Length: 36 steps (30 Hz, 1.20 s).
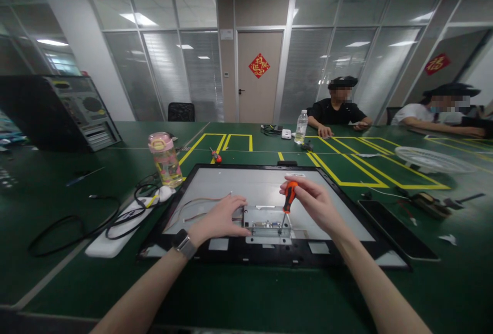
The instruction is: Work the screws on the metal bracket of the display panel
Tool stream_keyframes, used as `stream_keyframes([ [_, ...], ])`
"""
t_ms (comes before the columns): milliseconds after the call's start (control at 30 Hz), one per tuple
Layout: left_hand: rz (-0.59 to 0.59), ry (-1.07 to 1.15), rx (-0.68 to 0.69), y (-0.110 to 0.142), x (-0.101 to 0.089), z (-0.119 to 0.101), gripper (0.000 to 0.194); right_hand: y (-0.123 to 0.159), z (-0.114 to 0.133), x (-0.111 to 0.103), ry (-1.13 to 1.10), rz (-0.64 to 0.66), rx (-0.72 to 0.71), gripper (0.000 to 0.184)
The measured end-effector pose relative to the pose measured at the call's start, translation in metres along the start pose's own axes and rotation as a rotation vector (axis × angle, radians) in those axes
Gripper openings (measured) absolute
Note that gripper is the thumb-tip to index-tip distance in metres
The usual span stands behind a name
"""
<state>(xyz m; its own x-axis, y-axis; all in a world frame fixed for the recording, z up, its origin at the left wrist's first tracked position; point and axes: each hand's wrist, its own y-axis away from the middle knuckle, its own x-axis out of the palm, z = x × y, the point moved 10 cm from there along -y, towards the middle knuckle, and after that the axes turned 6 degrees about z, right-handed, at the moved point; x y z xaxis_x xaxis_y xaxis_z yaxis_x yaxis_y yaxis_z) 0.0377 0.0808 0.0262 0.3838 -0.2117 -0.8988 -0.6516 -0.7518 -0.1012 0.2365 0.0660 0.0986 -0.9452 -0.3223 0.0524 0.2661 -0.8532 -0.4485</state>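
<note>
My right hand grips a screwdriver with an orange and black handle, held upright. Its shaft points down to the right end of a metal housing with connector ports along its near side. The left end of this housing is between the thumb and fingers of my left hand, which steadies it. Beneath lies a black-framed monitor panel, its pale back face up. Thin cables run over the panel to the left of the housing. Exactly where the screwdriver tip touches is too small to tell.
Left of the panel are a white power strip, black cables and a pink-lidded bottle. A black phone-like slab lies right. Farther off are a red-handled tool, a water bottle, a computer tower and two seated people.
</note>
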Motion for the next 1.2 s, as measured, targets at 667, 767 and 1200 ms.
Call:
stream_keyframes([
  [667,-0.011,-0.032,0.047,0.006,-0.001,-0.005,0.074,0.012,0.016,-0.003,0.187,-0.039,-0.109,0.017],
  [767,-0.003,-0.028,0.046,0.005,-0.001,-0.005,0.073,0.013,0.012,-0.001,0.138,-0.025,-0.053,0.025],
  [1200,0.033,-0.027,0.003,0.004,0.0,-0.006,0.072,0.011,-0.001,0.005,-0.078,-0.041,-0.006,0.026],
])
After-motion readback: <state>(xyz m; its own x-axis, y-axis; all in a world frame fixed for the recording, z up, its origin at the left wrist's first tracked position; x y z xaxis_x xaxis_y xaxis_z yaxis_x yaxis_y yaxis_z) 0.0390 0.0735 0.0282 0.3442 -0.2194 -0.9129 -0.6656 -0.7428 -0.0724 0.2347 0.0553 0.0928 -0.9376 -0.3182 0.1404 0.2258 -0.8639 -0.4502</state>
